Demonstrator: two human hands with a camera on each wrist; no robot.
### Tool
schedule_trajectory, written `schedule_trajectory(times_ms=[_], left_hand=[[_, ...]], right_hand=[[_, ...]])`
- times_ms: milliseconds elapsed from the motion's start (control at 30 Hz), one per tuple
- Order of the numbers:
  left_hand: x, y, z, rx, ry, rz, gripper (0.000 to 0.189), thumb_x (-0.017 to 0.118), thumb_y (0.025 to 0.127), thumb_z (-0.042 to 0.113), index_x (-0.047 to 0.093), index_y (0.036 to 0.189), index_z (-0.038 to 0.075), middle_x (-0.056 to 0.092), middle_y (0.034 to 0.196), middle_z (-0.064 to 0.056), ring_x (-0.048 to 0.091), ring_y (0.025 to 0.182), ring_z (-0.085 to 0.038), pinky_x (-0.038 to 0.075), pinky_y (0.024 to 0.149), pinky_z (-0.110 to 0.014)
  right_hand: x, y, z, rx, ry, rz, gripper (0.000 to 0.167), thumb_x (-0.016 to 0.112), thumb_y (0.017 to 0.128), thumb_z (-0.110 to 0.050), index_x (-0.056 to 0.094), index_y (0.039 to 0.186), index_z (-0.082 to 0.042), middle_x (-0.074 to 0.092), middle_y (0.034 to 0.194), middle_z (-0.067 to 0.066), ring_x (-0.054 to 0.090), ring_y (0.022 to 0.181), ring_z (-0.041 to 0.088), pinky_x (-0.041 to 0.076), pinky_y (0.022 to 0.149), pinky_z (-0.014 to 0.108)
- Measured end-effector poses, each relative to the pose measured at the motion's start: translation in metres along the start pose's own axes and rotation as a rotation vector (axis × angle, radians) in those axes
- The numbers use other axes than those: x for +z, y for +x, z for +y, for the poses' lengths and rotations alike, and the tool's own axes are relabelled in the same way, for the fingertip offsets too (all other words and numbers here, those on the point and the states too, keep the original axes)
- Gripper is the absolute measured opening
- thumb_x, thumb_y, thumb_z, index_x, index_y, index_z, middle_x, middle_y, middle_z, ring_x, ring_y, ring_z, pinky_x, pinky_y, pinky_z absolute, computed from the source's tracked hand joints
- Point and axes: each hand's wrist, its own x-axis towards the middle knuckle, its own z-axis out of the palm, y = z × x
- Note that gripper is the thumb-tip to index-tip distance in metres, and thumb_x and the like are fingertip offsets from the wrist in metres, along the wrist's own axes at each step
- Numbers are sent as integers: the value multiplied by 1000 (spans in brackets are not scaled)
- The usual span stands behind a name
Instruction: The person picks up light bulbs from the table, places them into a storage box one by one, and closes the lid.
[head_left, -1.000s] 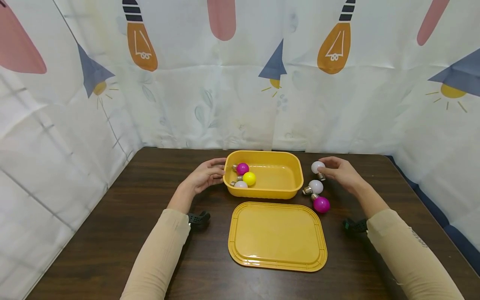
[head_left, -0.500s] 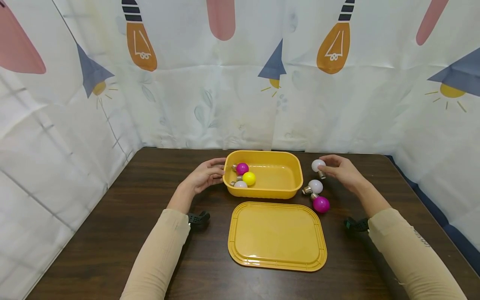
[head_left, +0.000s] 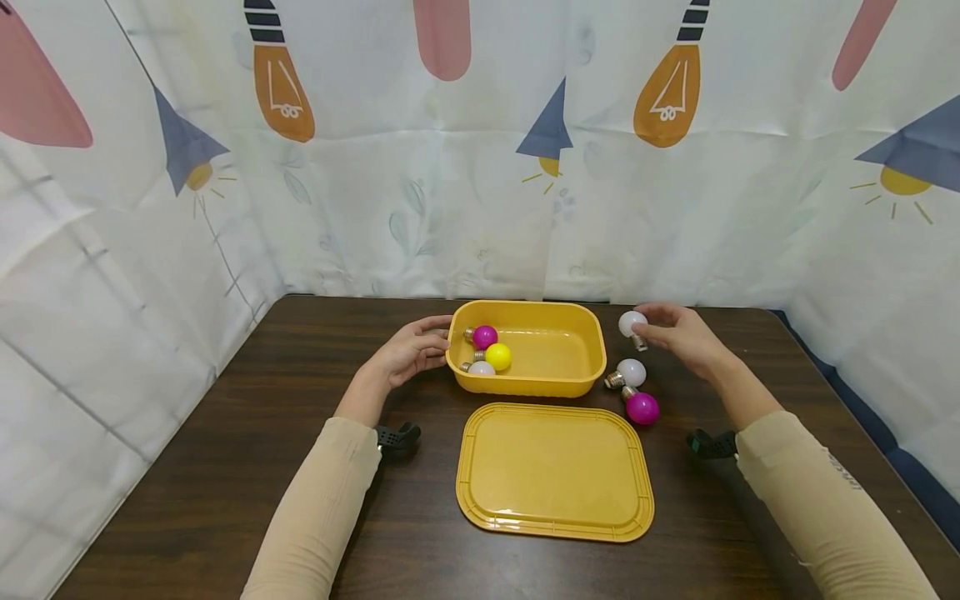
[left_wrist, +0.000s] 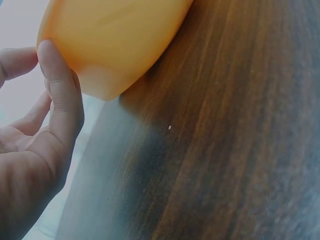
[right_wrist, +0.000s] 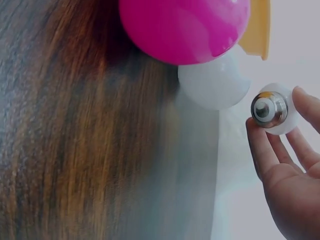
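Observation:
In the head view my left hand (head_left: 411, 352) holds the left end of an open yellow plastic box (head_left: 564, 387). The left wrist view has its fingertips (left_wrist: 50, 52) right at the box's wall and rim. Inside the box, toward the left, lie a magenta light bulb (head_left: 486, 337), a yellow bulb (head_left: 498, 357) and a white bulb (head_left: 482, 368). To the box's right, my right hand (head_left: 684, 337) pinches a white light bulb (head_left: 632, 322) between thumb and fingers, its metal screw base (right_wrist: 269, 110) pointing toward the right wrist camera.
Another white bulb (head_left: 632, 372) and a magenta bulb (head_left: 642, 409) lie on the dark wooden table (head_left: 225, 467), right of the box. A flat yellow lid (head_left: 555, 475) lies in front of it. Behind the table hangs a patterned white curtain (head_left: 480, 208).
My right hand has moved slightly toward the back of the table, carrying the white bulb with it. The left hand, box and other bulbs have stayed in place.

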Motion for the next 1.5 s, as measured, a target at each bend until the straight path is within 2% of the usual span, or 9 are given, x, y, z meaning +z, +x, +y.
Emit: schedule_trajectory(times_ms=[167, 400, 633, 900, 1067, 1300, 1500], left_hand=[[0, 0, 0, 2, 2, -2, 60, 55, 101, -5, 36, 157, 4, 47, 144, -32, 69, 95, -21, 60, 80, -29], [0, -2, 0, 4, -5, -3, 61, 55, 101, -5, 35, 157, 4, 47, 145, -33, 70, 96, -22, 60, 80, -28], [0, -1, 0, 5, -2, -3, 61, 56, 100, -4, 36, 157, 4, 48, 143, -32, 69, 96, -21, 60, 80, -28], [-1, 0, -1, 6, -4, -3, 60, 56, 100, -4, 37, 157, 5, 49, 142, -31, 70, 92, -20, 60, 79, -28], [-1, 0, -1, 4, -2, -3, 61, 55, 101, -4, 36, 157, 4, 49, 142, -30, 70, 93, -19, 60, 80, -28], [-1, 1, -2, 0, 4, 0, 62, 56, 100, -3, 35, 158, 4, 49, 143, -30, 70, 96, -20, 60, 82, -29], [0, 0, -1, 3, 7, 5, 60, 55, 101, -4, 36, 157, 5, 49, 143, -30, 70, 96, -21, 60, 81, -28]], right_hand=[[1, 1, -3, -5, -4, -3, 64, 68, 101, -34, 45, 149, 1, 46, 150, 22, 50, 129, 33, 46, 109, 44], [3, 0, -10, -19, 11, -10, 64, 68, 101, -32, 44, 150, 2, 47, 148, 23, 49, 129, 36, 41, 111, 52], [3, -2, -17, -15, 16, -3, 63, 69, 100, -37, 47, 149, -2, 48, 147, 20, 49, 130, 36, 39, 112, 57], [3, -1, -24, -37, 2, -18, 63, 68, 100, -40, 48, 148, -5, 50, 145, 17, 52, 125, 30, 46, 105, 47], [5, 1, -26, -65, 34, -22, 60, 68, 101, -35, 48, 147, -2, 51, 143, 17, 52, 124, 26, 45, 107, 48], [7, 2, -31, -67, 1, -17, 61, 68, 101, -36, 48, 147, -2, 51, 144, 17, 50, 128, 31, 46, 106, 46], [10, 2, -38, -74, 20, -38, 60, 67, 102, -32, 46, 149, -1, 48, 147, 19, 49, 130, 34, 43, 108, 53]])
